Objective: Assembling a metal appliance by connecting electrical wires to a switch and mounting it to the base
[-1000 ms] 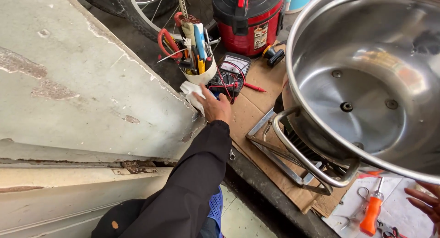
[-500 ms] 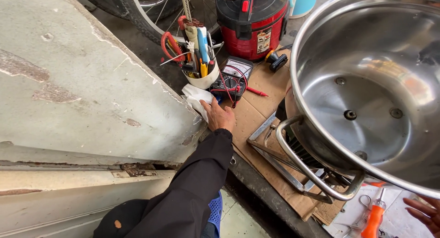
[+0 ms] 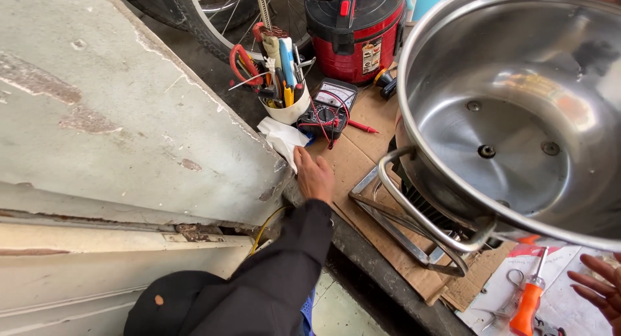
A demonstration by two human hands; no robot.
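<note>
One large round stainless-steel pot fills the upper right of the frame. One red-and-black canister vacuum stands at top centre. One white cup crammed with hand tools, one black multimeter with red leads and one crumpled white cloth sit mid-frame. One orange-handled screwdriver lies lower right. Two hands: left hand, right hand.

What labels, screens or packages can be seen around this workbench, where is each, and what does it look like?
Label: on the front of the red and black vacuum canister at top centre; small pale rectangle with dark print.
Screen: at the top of the black multimeter on the cardboard, beside the white tool cup; small grey rectangle, apparently blank.
Packages: none clearly in view.
</note>
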